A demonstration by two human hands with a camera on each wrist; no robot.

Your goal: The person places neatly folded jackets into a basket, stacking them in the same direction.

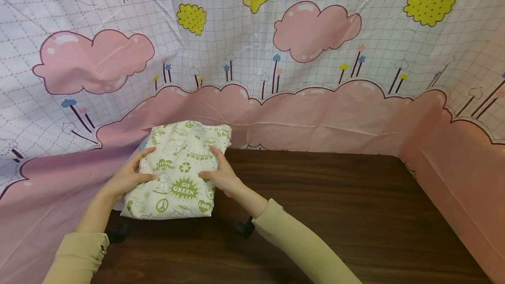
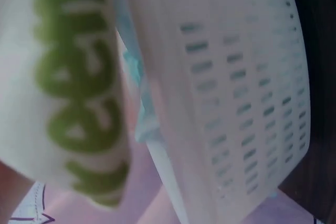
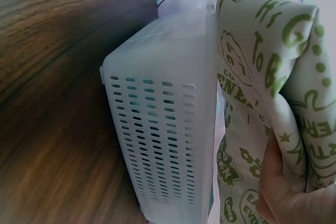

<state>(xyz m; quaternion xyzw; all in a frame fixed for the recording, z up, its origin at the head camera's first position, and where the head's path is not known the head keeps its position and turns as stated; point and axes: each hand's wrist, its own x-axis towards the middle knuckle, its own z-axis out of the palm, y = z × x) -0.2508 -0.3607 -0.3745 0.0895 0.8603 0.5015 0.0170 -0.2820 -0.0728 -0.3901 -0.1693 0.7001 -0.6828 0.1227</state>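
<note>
A folded white cloth [image 1: 177, 174] with green lettering and drawings lies between my two hands. My left hand [image 1: 130, 175] grips its left side, thumb on top. On the opposite side my right hand [image 1: 225, 178] holds it, with the thumb and a finger on top and the other fingers hidden. Beneath the cloth is a white plastic basket with slotted walls, plain in the right wrist view [image 3: 157, 66] and the left wrist view [image 2: 252, 103]. The cloth sits above the basket's rim, with a gap visible between them. Something light blue [image 2: 142, 108] shows at the rim.
A dark wooden table [image 1: 335, 205] extends to the right and front. Behind it and along both sides hangs a curtain [image 1: 221, 56] printed with pink clouds, close to the basket's left side.
</note>
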